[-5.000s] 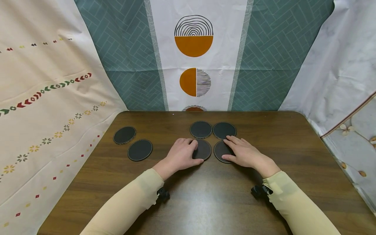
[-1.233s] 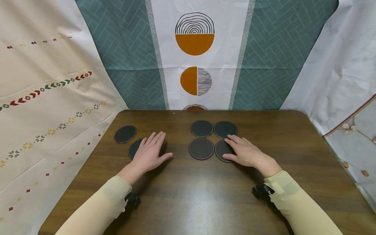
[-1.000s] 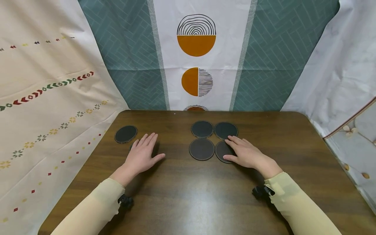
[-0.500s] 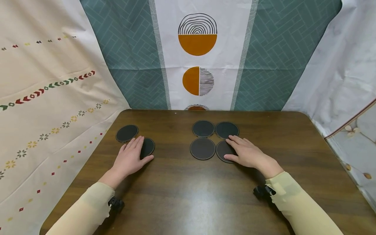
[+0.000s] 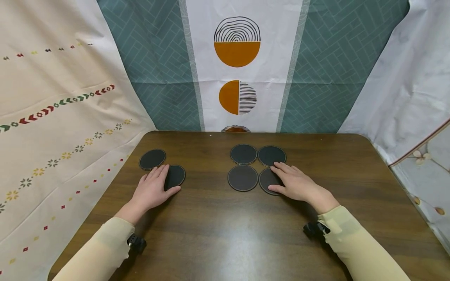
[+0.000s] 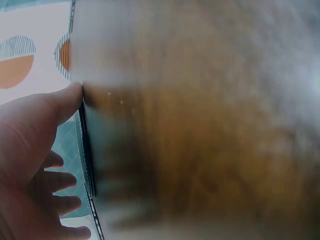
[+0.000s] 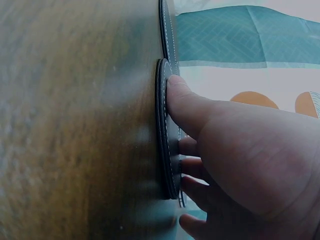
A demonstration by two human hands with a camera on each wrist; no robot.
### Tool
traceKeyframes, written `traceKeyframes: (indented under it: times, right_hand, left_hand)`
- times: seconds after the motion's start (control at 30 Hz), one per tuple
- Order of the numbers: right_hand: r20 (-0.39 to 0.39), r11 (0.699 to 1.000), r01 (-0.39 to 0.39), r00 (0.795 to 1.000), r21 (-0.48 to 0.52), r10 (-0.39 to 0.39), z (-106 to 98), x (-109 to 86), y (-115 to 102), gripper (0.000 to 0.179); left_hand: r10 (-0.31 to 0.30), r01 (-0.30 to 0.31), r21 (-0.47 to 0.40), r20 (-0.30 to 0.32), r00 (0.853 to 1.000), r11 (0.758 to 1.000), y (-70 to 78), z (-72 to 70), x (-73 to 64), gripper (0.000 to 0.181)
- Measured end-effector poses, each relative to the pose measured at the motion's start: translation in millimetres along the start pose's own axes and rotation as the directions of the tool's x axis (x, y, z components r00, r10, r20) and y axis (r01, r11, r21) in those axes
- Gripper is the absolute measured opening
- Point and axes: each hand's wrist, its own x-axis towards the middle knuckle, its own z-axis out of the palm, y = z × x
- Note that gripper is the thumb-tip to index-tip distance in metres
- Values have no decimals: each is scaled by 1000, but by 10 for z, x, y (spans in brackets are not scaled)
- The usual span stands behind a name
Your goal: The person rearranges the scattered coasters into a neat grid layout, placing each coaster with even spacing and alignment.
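Note:
My left hand (image 5: 152, 190) lies over the left side of a round black coaster (image 5: 176, 176), fingers slightly bent along its far left edge. The thumb (image 6: 70, 97) reaches the coaster's near right edge. Another black coaster (image 5: 152, 159) sits just behind and to the left. On the right, my right hand (image 5: 295, 183) rests with relaxed fingers on a black stitched coaster (image 5: 266, 180), covering its right part. The right wrist view shows the thumb (image 7: 182, 100) pressing near that coaster's (image 7: 163, 145) rim, which has a layered edge.
Beside the right hand's coaster lies a dark coaster (image 5: 243, 178). Behind these two are a left coaster (image 5: 243, 154) and a right coaster (image 5: 272, 155), close together as a block. The brown wooden table (image 5: 218, 234) ends at a patterned cloth (image 5: 313, 78).
My left hand has let go of the middle coaster and moved left to the lower left coaster, then drawn slightly back toward me. My right hand has stayed in place.

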Motion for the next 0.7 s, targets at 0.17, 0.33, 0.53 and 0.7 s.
traceKeyframes:
  times: [0.17, 0.33, 0.53, 0.7]
  right_hand:
    - [6, 1000, 1, 1000, 7, -1, -2, 1, 7, 80]
    - [9, 1000, 1, 1000, 5, -1, -7, 1, 18, 81]
    - [0, 1000, 1, 1000, 15, -1, -13, -5, 14, 80]
    - [5, 1000, 1, 1000, 19, -1, -15, -5, 4, 80]
  left_hand:
    - [-5, 5, 6, 5, 1000, 1000, -16, -13, 6, 101]
    - [-4, 4, 9, 7, 1000, 1000, -25, -14, 12, 99]
    - [4, -4, 16, -1, 1000, 1000, -10, -31, 15, 96]
    - [-11, 11, 14, 15, 1000, 1000, -9, -52, 13, 95]
